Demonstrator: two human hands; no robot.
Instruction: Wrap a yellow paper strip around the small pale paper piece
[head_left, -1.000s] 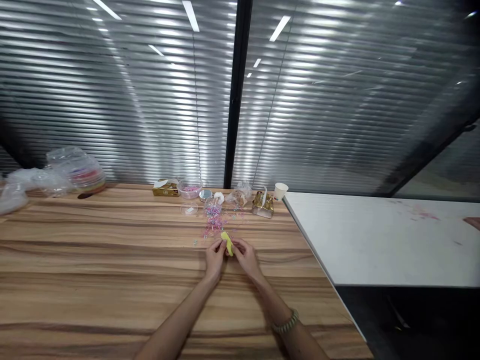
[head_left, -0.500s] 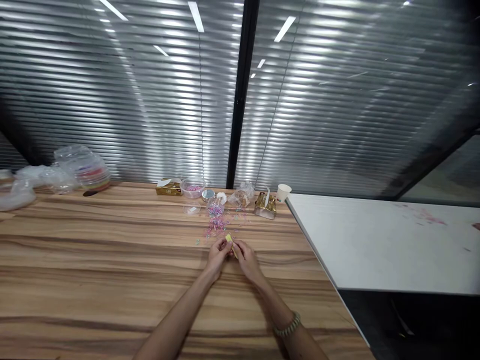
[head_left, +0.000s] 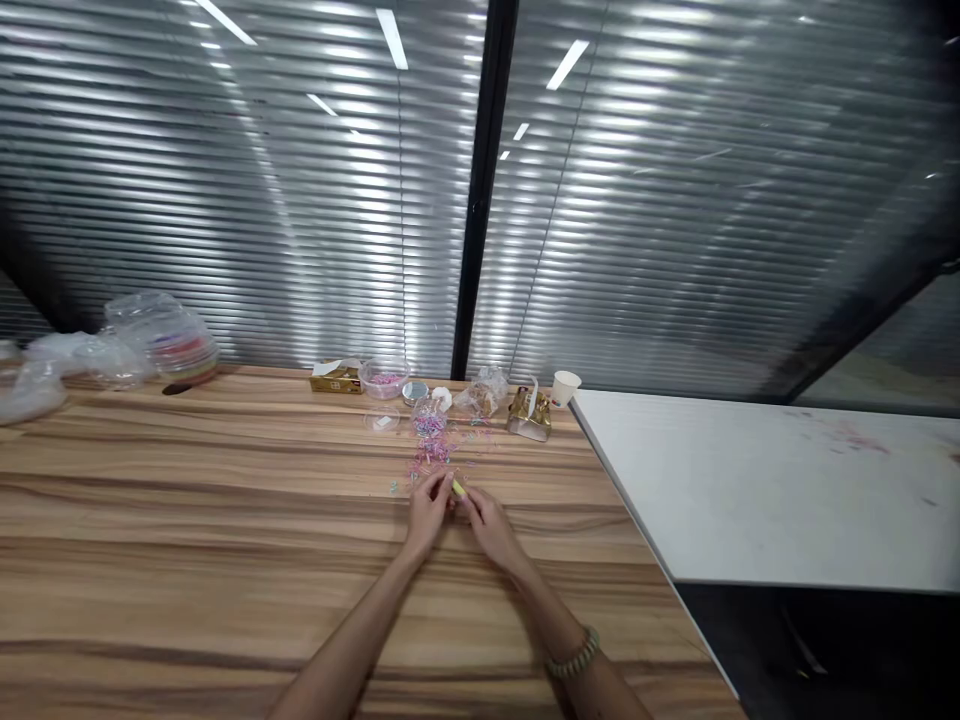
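Note:
Between my two hands is a small yellow piece (head_left: 457, 488), too small for me to make out its kind. My left hand (head_left: 427, 512) grips its left end with closed fingers. From the other side my right hand (head_left: 487, 522) pinches it between thumb and fingers. Just beyond my fingertips lies a loose heap of small pink, purple and blue-green bits (head_left: 432, 450). They spill from a clear container (head_left: 430, 412) lying behind the heap. My fingers hide part of the yellow piece.
Along the table's back edge stand a gold box (head_left: 336, 377), a clear round tub (head_left: 385, 380), a round tin (head_left: 415, 392), crumpled plastic (head_left: 486, 390), a gold packet (head_left: 529, 412) and a paper cup (head_left: 565, 388). Bagged stacked discs (head_left: 184, 350) sit far left. A white table (head_left: 780, 480) adjoins at right.
The yellow piece has turned in my fingers and less of it shows. My left hand has shifted slightly left and its fingers now cover the piece's upper end.

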